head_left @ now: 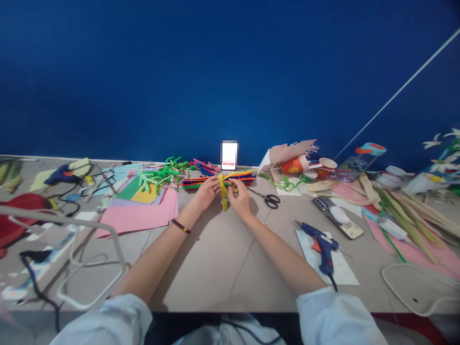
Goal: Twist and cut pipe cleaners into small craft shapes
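Both hands meet at the middle of the table around a yellow pipe cleaner (223, 194) that is bent into a narrow, hanging shape. My left hand (208, 192) pinches it near its upper part. From the other side, my right hand (240, 199) has its fingers closed at the yellow piece too. Just behind them lies a bundle of coloured pipe cleaners (194, 183), partly covered by my hands. Black-handled scissors (271, 200) rest to the right of my right hand. A lit phone (229, 155) stands upright against the blue wall behind.
Pink paper sheets (143, 213) and green pipe cleaner pieces (165, 175) lie to the left, with a power strip (46, 268) nearer. At right are a blue glue gun (321, 247) on white paper, a phone (338, 218), a red paper cup (295, 165) and dried husks (413, 220).
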A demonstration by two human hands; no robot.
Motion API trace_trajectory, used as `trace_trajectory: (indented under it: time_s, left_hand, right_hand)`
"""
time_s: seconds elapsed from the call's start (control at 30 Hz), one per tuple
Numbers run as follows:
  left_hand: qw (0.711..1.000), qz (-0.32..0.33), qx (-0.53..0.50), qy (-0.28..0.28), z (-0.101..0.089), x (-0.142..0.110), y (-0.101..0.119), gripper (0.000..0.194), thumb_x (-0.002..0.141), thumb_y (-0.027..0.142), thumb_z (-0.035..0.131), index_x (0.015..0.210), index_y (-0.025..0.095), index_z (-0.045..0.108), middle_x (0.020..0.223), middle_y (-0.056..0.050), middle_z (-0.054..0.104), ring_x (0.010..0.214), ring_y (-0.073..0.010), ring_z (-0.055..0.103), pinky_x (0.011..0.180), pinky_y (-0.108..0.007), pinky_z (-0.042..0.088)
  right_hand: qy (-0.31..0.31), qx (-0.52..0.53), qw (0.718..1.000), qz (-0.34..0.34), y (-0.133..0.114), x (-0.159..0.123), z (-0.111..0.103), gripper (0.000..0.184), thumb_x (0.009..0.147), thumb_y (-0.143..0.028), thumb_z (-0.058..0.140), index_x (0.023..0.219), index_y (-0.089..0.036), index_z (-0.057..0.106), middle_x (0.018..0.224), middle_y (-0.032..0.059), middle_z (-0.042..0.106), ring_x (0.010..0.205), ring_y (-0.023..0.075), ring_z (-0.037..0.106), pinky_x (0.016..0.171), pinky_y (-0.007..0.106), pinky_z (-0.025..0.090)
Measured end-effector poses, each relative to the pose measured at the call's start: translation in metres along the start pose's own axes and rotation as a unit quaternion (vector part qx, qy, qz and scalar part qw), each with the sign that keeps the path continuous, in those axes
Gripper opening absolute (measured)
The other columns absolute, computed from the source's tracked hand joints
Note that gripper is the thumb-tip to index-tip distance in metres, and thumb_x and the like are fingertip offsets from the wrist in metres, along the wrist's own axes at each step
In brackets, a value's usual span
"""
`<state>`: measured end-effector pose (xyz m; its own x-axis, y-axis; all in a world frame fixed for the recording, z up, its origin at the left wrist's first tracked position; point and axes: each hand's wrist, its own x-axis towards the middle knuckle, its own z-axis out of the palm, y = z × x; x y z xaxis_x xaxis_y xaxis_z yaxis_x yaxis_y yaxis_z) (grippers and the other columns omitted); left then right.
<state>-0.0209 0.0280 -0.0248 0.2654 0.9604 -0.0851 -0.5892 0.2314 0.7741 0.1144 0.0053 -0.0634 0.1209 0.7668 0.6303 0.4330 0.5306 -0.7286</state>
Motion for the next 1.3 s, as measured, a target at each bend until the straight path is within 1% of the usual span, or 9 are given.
trace_trajectory:
  time_s: [0.1,0.3,0.47,0.6,0.7,0.97,1.1,1.23,1.3]
  left_hand:
    - [0.999,0.034,0.041,0.010,-0.001,0.002,-0.008,0.036,0.057,0.008,0.076,0.090,0.016,0.063,0.079,0.000,0.068,0.070,-0.0116,0.064,0.070,-0.023,0.045]
    - [0.997,0.057,0.047,-0.003,-0.002,0.002,-0.012,0.039,0.062,0.021,0.078,0.098,0.014,0.063,0.078,-0.003,0.069,0.069,-0.0124,0.064,0.070,-0.025,0.049]
    - [0.996,0.057,0.064,-0.018,0.002,-0.005,0.002,0.038,0.067,0.023,0.075,0.102,0.016,0.063,0.084,-0.003,0.068,0.057,-0.0079,0.057,0.045,-0.018,0.039]
    - [0.995,0.044,0.079,-0.050,0.000,-0.006,0.009,0.032,0.077,0.035,0.067,0.100,0.013,0.066,0.073,-0.003,0.064,0.046,-0.0051,0.044,0.039,-0.018,0.031]
    - [0.994,0.034,0.074,-0.072,-0.002,-0.005,0.012,0.034,0.082,0.042,0.061,0.098,0.013,0.067,0.060,0.000,0.055,0.043,-0.0056,0.038,0.040,-0.019,0.032]
    - [0.997,0.037,-0.014,-0.068,-0.004,-0.009,0.033,0.028,0.088,0.042,0.049,0.092,0.020,0.065,0.059,0.001,0.053,0.034,-0.0042,0.028,0.034,-0.019,0.021]
    - [0.998,0.038,-0.008,-0.043,-0.004,-0.011,0.038,0.030,0.088,0.044,0.047,0.093,0.020,0.064,0.061,0.000,0.053,0.034,-0.0042,0.026,0.033,-0.019,0.018]
    - [0.999,0.023,-0.004,-0.046,-0.001,-0.012,0.035,0.030,0.088,0.044,0.048,0.092,0.019,0.064,0.059,0.001,0.052,0.033,-0.0037,0.024,0.033,-0.019,0.016]
    - [0.998,0.018,0.000,-0.055,0.002,-0.013,0.032,0.031,0.088,0.045,0.048,0.092,0.019,0.064,0.058,0.001,0.052,0.033,-0.0034,0.023,0.034,-0.019,0.017]
  right_hand:
    - [0.005,0.015,1.000,0.001,0.000,0.000,0.000,0.026,0.086,-0.024,0.043,0.107,-0.019,0.058,0.102,0.0098,0.063,0.090,0.0180,0.061,0.075,0.030,0.052]
    - [-0.026,0.051,0.998,0.018,-0.005,-0.003,-0.002,0.026,0.086,-0.026,0.045,0.109,-0.020,0.056,0.106,0.0086,0.064,0.089,0.0178,0.062,0.074,0.030,0.051]
    - [-0.019,0.023,0.997,0.071,-0.004,-0.001,-0.006,0.032,0.088,-0.030,0.042,0.115,-0.019,0.054,0.080,0.0044,0.066,0.073,0.0181,0.061,0.075,0.034,0.050]
    - [0.100,-0.097,0.990,0.006,0.005,0.007,-0.010,0.036,0.085,-0.025,0.044,0.119,-0.019,0.054,0.108,0.0122,0.062,0.104,0.0241,0.056,0.094,0.044,0.041]
    - [0.118,-0.155,0.981,-0.021,0.011,0.012,-0.013,0.038,0.084,-0.025,0.046,0.121,-0.021,0.055,0.125,0.0133,0.054,0.121,0.0266,0.045,0.102,0.049,0.033]
    - [0.056,-0.031,0.998,-0.012,0.004,0.011,-0.012,0.023,0.088,-0.030,0.046,0.100,-0.021,0.063,0.106,0.0089,0.067,0.106,0.0213,0.058,0.098,0.041,0.041]
    - [-0.043,0.088,0.992,0.075,-0.007,0.010,-0.009,0.026,0.086,-0.041,0.048,0.091,-0.020,0.063,0.088,0.0066,0.068,0.083,0.0183,0.063,0.081,0.034,0.050]
    - [-0.244,0.251,0.905,0.243,-0.017,0.012,-0.004,0.041,0.078,-0.057,0.053,0.080,-0.017,0.061,0.071,0.0036,0.065,0.058,0.0132,0.061,0.048,0.023,0.047]
    - [-0.305,0.284,0.857,0.303,-0.021,0.013,-0.004,0.042,0.075,-0.058,0.058,0.081,-0.017,0.062,0.070,0.0034,0.065,0.051,0.0106,0.058,0.041,0.020,0.042]
